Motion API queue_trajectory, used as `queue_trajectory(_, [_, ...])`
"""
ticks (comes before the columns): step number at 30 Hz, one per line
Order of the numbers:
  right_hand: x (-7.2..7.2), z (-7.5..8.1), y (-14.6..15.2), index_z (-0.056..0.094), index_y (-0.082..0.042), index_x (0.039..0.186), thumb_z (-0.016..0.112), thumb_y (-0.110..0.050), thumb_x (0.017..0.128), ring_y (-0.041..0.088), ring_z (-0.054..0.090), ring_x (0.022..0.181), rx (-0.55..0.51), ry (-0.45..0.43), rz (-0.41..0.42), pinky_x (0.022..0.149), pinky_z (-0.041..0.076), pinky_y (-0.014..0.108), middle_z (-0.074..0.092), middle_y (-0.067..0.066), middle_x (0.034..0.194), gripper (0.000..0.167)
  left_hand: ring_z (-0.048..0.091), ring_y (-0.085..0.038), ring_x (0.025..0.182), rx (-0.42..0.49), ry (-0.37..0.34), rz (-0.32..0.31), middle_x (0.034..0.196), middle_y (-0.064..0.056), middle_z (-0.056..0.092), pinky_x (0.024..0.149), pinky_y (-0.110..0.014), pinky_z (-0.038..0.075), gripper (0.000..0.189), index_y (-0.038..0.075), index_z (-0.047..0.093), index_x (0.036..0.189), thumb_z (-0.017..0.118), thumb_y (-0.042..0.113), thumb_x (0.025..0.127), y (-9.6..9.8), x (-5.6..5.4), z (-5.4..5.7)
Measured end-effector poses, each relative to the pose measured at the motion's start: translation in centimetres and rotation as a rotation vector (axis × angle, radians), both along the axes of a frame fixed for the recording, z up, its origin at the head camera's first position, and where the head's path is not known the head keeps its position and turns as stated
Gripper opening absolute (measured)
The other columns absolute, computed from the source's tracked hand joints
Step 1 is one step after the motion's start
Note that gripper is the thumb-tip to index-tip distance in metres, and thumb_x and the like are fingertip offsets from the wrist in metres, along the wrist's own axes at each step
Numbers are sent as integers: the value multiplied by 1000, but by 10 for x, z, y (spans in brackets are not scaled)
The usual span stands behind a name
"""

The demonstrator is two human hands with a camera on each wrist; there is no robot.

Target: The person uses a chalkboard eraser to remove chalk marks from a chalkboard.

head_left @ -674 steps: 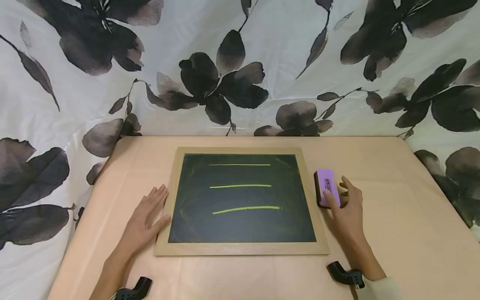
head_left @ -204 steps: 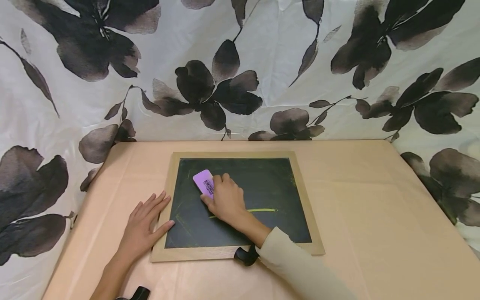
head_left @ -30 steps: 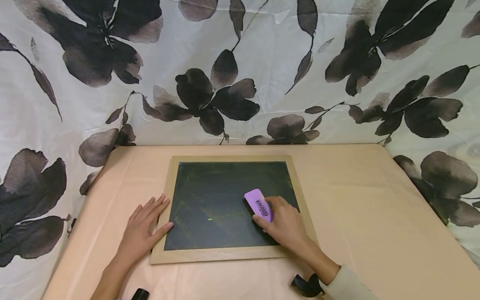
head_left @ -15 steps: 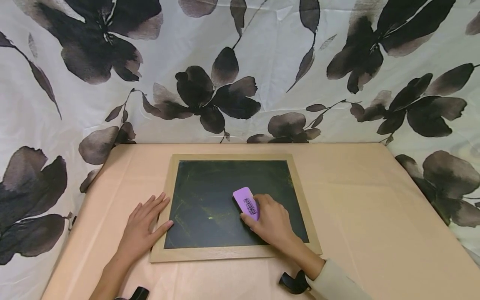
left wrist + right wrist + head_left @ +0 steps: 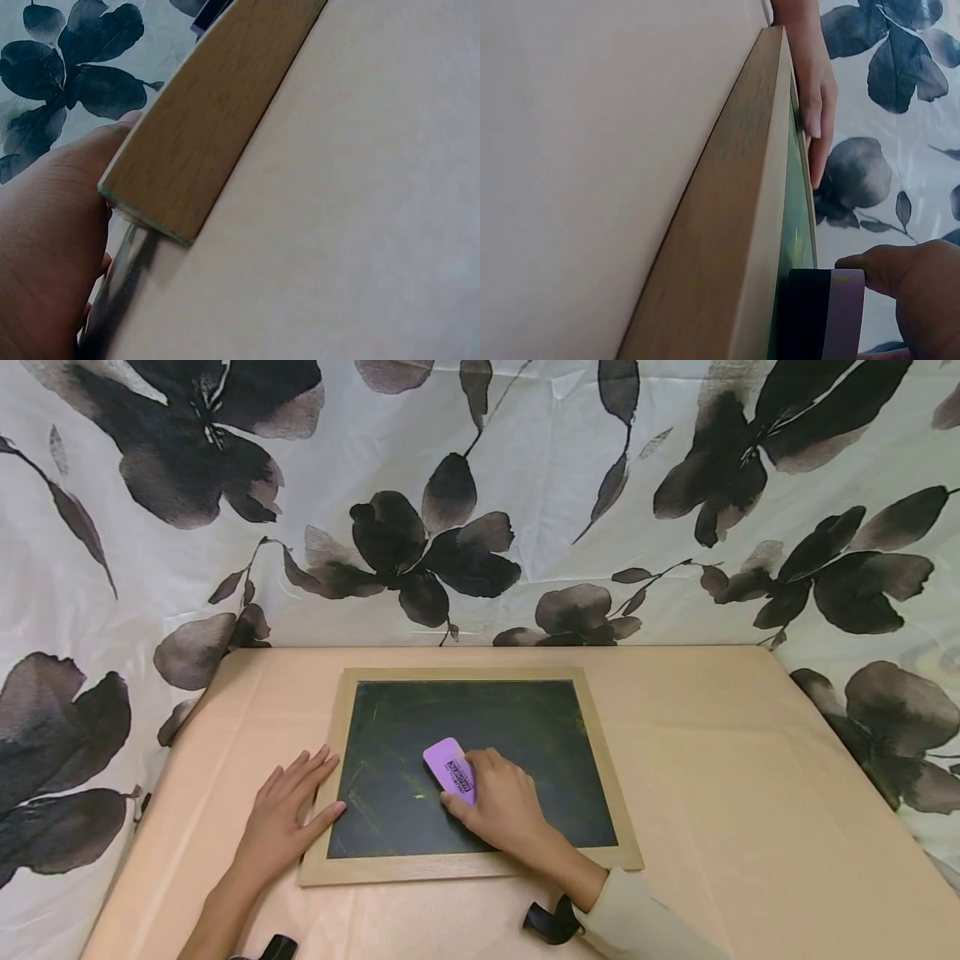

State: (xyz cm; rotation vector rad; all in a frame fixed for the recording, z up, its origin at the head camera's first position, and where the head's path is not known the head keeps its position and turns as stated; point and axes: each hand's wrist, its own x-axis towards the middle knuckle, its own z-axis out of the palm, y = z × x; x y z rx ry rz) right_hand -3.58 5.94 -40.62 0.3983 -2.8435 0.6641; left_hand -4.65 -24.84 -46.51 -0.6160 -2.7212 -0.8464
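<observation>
A purple chalkboard eraser (image 5: 452, 770) with a dark underside lies on the wood-framed chalkboard (image 5: 405, 710). My right hand (image 5: 501, 802) grips it by its right end, thumb on the near side. In the right wrist view, the eraser's dark felt (image 5: 808, 315) meets the board face beside my thumb. Straight-fingered, my left hand (image 5: 288, 814) rests against the board's left frame, with the thumb tip over the edge. Faint yellow smears mark the dark surface, and one small bright chalk spot (image 5: 419, 796) shows left of the eraser.
A peach-coloured table (image 5: 720, 793) extends on both sides of the board. Behind it hangs a white cloth (image 5: 555, 468) with dark flowers. Black wrist cameras sit on both wrists, the right one (image 5: 551, 922) close to the board's near edge.
Over the last second my right hand has slid the eraser leftward across the board. The three yellow lines seen earlier are now reduced to smears and a spot. My left hand stays put.
</observation>
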Motion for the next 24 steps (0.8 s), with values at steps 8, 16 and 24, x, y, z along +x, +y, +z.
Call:
queue_trajectory(8, [4,-1,-27,64,-4,111,75,-42,79,13,54,67,41,8,94,52,44,27,60,4,89,52,29,-34,138,12,18,-4,149,-5,40,112,-52,12,64,16,46,144,70,34,86,1,0,-1])
queue_trajectory(16, [10,3,-50,63,-5,113,70,-45,81,7,51,68,76,-40,232,54,42,22,58,-1,88,51,31,-34,137,10,43,-5,147,-6,42,111,-53,15,63,15,48,142,70,33,86,-1,2,0])
queue_trajectory(24, [18,2,-66,63,-6,112,69,-48,82,5,49,68,124,-30,338,57,44,21,57,-3,87,52,32,-35,136,10,60,-26,147,-7,42,111,-53,16,62,13,49,142,70,31,86,-5,2,0])
